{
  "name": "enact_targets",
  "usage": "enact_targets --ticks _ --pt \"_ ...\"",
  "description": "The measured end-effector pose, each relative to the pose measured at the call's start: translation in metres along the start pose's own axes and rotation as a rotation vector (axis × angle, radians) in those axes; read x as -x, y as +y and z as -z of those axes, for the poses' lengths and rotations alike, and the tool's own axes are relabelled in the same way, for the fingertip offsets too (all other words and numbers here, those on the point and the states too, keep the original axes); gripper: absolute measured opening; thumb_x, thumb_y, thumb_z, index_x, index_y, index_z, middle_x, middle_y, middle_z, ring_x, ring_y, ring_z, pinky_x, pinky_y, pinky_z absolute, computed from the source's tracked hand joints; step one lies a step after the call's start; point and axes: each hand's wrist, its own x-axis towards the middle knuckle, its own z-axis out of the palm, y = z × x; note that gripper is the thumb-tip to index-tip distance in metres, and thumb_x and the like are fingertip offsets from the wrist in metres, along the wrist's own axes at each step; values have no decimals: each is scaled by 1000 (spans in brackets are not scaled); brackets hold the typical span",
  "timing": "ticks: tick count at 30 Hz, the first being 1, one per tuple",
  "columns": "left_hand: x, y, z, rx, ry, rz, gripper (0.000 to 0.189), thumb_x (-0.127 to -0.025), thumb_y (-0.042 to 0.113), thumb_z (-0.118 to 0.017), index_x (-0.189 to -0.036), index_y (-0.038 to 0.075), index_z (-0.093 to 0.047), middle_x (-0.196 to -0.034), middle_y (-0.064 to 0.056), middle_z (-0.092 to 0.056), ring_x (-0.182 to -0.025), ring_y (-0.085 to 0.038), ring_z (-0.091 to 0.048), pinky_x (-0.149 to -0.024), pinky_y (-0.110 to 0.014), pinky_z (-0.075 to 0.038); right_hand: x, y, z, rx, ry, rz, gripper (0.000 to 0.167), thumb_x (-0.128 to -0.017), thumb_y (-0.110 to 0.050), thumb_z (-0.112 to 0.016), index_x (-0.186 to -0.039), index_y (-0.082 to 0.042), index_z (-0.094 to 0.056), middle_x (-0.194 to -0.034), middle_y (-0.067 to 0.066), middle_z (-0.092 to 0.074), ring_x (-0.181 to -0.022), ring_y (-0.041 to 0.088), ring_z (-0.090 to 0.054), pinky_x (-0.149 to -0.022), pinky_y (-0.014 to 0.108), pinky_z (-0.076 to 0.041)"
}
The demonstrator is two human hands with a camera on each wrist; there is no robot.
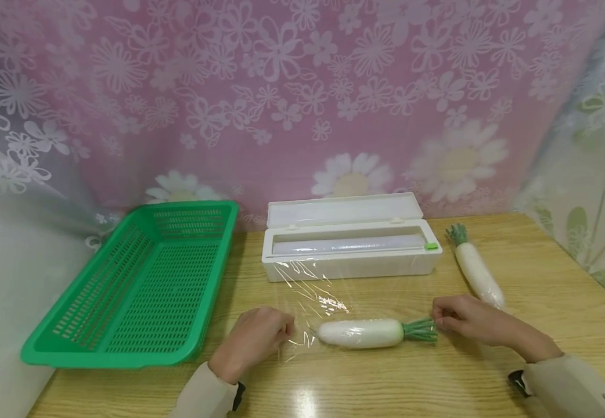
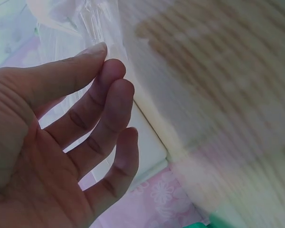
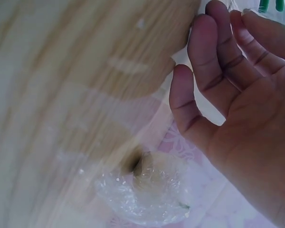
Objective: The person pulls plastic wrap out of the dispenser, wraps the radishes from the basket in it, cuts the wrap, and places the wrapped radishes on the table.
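Note:
A white radish (image 1: 360,334) with trimmed green stalks lies crosswise on the table, with clear plastic wrap (image 1: 331,303) spread over it. The wrap runs out from a white dispenser box (image 1: 349,268), whose lid stands up behind its roll. At the radish's root end, my left hand (image 1: 258,337) pinches one corner of the wrap; thumb and forefinger meet on the film in the left wrist view. Beside the green stalks, my right hand (image 1: 472,319) pinches the opposite corner. In the right wrist view its fingertips are partly cut off at the top.
A green plastic basket (image 1: 216,284) stands on the left. Behind my right hand lies a second radish (image 1: 479,271), which looks wrapped in film. A small green slider (image 1: 431,246) sits at the box's right end. A pink flowered curtain (image 1: 281,116) hangs behind the wooden table (image 1: 365,383).

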Motion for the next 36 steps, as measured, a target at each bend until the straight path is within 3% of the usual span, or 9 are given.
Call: enact_targets --ticks 9,14,22,26,30,33,36 --pt "-1 3 -2 -48 -20 -16 18 -79 -3 -77 -76 15 -76 -74 7 -70 -64 -5 -60 -56 -25 -50 0 1 3 35 4 20 26 -96 8 -60 -85 -15 -60 -74 -20 -48 -66 -6 -42 -51 22 -38" --pt "0 6 -2 -73 -35 -12 13 -83 2 -77 -78 14 -76 -74 6 -67 -63 -5 -56 -55 -24 -48 2 0 6 52 16 37 28 -95 12 -59 -85 -15 -61 -74 -18 -51 -66 -6 -42 -50 21 -39" --pt "5 10 2 -157 58 -40 7 -86 11 -79 -82 16 -76 -79 5 -61 -72 -13 -59 -58 -28 -48 7 -8 10 58 67 91 28 -93 16 -59 -90 -11 -62 -78 -10 -60 -65 2 -53 -52 23 -45" --pt "9 13 5 -220 112 -45 10 -84 11 -80 -79 15 -72 -78 4 -57 -70 -15 -56 -56 -28 -45 17 -17 7 227 177 82 29 -86 15 -69 -94 -13 -65 -86 -9 -64 -74 1 -59 -56 25 -49" --pt "16 22 6 -323 179 -73 13 -84 12 -80 -79 13 -69 -79 2 -56 -71 -15 -56 -59 -28 -47 27 -36 -7 439 365 191 11 -103 -15 -62 -94 -19 -64 -91 -14 -60 -78 -1 -55 -61 17 -45" --pt "22 34 5 -399 186 -163 11 -84 15 -80 -87 13 -70 -89 1 -62 -82 -16 -61 -70 -30 -55 29 -50 -21 545 462 357 33 -110 -36 -43 -92 -18 -65 -95 -12 -59 -82 3 -54 -71 15 -43" --pt "24 46 -1 -429 172 -275 13 -85 16 -77 -96 15 -70 -101 2 -64 -94 -16 -62 -80 -32 -55 31 -58 -31 651 458 409 40 -111 -35 -36 -97 -14 -67 -102 -6 -61 -90 10 -55 -80 22 -44"
